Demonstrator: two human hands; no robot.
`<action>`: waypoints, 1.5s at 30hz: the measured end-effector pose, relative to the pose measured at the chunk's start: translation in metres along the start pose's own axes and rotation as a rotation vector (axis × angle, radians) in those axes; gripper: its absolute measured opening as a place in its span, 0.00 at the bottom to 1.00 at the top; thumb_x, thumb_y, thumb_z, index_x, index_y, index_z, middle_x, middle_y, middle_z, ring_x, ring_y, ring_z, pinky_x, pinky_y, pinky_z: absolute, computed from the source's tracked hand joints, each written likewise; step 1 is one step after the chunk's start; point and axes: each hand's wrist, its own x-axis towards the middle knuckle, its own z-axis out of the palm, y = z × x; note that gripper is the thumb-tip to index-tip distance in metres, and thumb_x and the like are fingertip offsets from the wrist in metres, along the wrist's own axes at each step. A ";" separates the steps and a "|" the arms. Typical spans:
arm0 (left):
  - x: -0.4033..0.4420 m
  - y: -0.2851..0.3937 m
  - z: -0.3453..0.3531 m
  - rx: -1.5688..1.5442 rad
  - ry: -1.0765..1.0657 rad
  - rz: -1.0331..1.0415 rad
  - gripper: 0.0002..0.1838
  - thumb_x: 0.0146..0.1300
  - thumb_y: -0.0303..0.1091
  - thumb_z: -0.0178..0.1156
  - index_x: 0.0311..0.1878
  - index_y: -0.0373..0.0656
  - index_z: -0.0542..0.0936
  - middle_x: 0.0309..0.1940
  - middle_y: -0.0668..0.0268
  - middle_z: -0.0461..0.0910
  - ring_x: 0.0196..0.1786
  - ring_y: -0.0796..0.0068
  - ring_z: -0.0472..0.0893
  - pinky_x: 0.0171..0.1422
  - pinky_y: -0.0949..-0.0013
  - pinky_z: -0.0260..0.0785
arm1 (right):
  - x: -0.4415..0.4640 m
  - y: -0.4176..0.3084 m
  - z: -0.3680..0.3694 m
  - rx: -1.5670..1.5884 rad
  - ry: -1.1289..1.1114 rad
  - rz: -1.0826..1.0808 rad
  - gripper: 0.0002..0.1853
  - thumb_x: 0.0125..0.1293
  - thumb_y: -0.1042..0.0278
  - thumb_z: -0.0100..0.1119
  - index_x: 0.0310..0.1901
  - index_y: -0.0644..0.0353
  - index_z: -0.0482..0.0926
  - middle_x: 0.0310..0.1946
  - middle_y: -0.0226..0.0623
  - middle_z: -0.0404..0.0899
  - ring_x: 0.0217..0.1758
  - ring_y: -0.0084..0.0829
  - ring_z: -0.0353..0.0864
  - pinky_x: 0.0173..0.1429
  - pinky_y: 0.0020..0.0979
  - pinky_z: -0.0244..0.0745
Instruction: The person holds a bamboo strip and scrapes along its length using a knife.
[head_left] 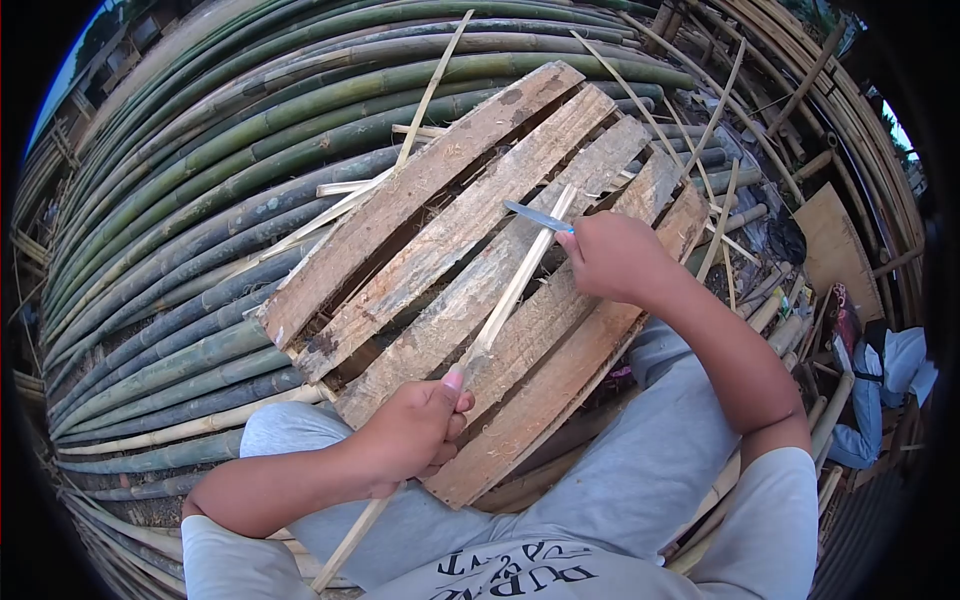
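Note:
My left hand (pixel 418 428) is closed round a long pale bamboo strip (pixel 517 282), thumb lying on top. The strip runs from below that hand, over my leg, and up across a slatted wooden pallet (pixel 420 270) in front of me. My right hand (pixel 615 258) is wrapped round a knife, whose handle is hidden in the fist. The knife's blade (pixel 535 214) points left and crosses the strip near its far end. Thin shavings lie on the slats.
Many green bamboo poles (pixel 230 150) lie side by side to the left and beyond the pallet. Loose split strips (pixel 722 215) rest at the right. Further right are a brown board (pixel 838 250) and blue-grey cloth (pixel 868 400). My legs (pixel 610 440) are under the pallet's near side.

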 end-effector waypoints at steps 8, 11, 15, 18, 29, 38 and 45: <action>-0.002 -0.002 -0.001 0.004 0.011 0.003 0.20 0.78 0.57 0.36 0.38 0.52 0.65 0.20 0.80 0.55 0.18 0.87 0.51 0.21 0.77 0.42 | 0.003 0.001 0.003 0.030 0.003 0.054 0.23 0.74 0.56 0.45 0.28 0.65 0.79 0.22 0.52 0.79 0.30 0.55 0.81 0.37 0.51 0.75; -0.001 0.000 -0.003 0.026 0.014 -0.003 0.20 0.78 0.57 0.36 0.38 0.52 0.65 0.20 0.80 0.55 0.18 0.87 0.52 0.21 0.76 0.42 | -0.004 -0.008 0.010 0.012 0.081 -0.027 0.23 0.74 0.55 0.45 0.28 0.65 0.78 0.22 0.51 0.79 0.29 0.54 0.81 0.36 0.51 0.75; -0.001 -0.005 -0.005 -0.008 0.017 -0.011 0.21 0.78 0.56 0.37 0.38 0.50 0.67 0.21 0.80 0.59 0.17 0.88 0.54 0.19 0.78 0.45 | -0.040 -0.047 0.003 0.106 -0.044 -0.238 0.21 0.73 0.56 0.47 0.30 0.65 0.77 0.21 0.52 0.78 0.28 0.54 0.81 0.36 0.51 0.75; -0.005 -0.005 -0.004 -0.001 0.006 -0.025 0.21 0.78 0.56 0.37 0.38 0.51 0.67 0.22 0.80 0.60 0.17 0.88 0.54 0.19 0.78 0.45 | -0.008 -0.007 0.011 0.016 0.049 -0.033 0.21 0.73 0.56 0.46 0.30 0.65 0.77 0.22 0.52 0.79 0.29 0.54 0.81 0.36 0.51 0.75; -0.007 -0.007 -0.007 0.005 -0.006 -0.028 0.20 0.78 0.55 0.36 0.38 0.50 0.67 0.22 0.79 0.59 0.18 0.88 0.55 0.19 0.77 0.46 | 0.010 0.017 0.006 -0.017 0.010 -0.075 0.21 0.73 0.56 0.46 0.29 0.65 0.76 0.20 0.53 0.77 0.28 0.57 0.79 0.36 0.53 0.73; 0.000 -0.006 -0.008 0.000 -0.017 -0.010 0.21 0.78 0.56 0.37 0.39 0.50 0.67 0.21 0.79 0.59 0.18 0.87 0.55 0.19 0.77 0.46 | -0.010 -0.005 0.009 0.072 0.006 -0.183 0.22 0.73 0.55 0.45 0.29 0.64 0.77 0.21 0.51 0.78 0.27 0.57 0.79 0.36 0.52 0.74; -0.001 -0.003 -0.005 0.027 -0.017 -0.033 0.20 0.78 0.57 0.36 0.38 0.52 0.65 0.21 0.80 0.57 0.19 0.87 0.52 0.20 0.77 0.44 | -0.039 -0.042 0.008 0.191 -0.082 -0.247 0.24 0.73 0.54 0.46 0.26 0.64 0.77 0.20 0.52 0.77 0.28 0.57 0.79 0.35 0.51 0.73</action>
